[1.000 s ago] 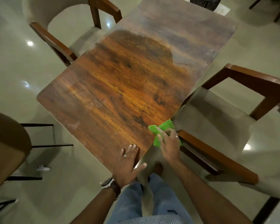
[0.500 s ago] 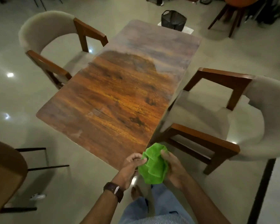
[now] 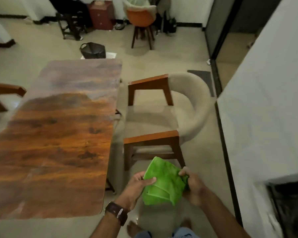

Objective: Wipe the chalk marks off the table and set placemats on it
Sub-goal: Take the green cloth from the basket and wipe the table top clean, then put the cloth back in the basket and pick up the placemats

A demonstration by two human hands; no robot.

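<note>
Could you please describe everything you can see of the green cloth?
The green cloth is bright, fuzzy, microfibre-looking and crumpled, with a hemmed edge hanging at the bottom. Both hands hold it in the air to the right of the table: the left hand grips its left edge, the right hand bunches its right side.

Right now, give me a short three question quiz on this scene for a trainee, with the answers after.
1. True or false: the green cloth is lying on the wooden table.
2. Which hands hold the cloth? A) only the left hand B) only the right hand C) both
3. Fill in: the armchair stands on the table's ____ side in this view.

Key: 1 false, it is held off the table, over the floor; 2 C; 3 right.
</note>
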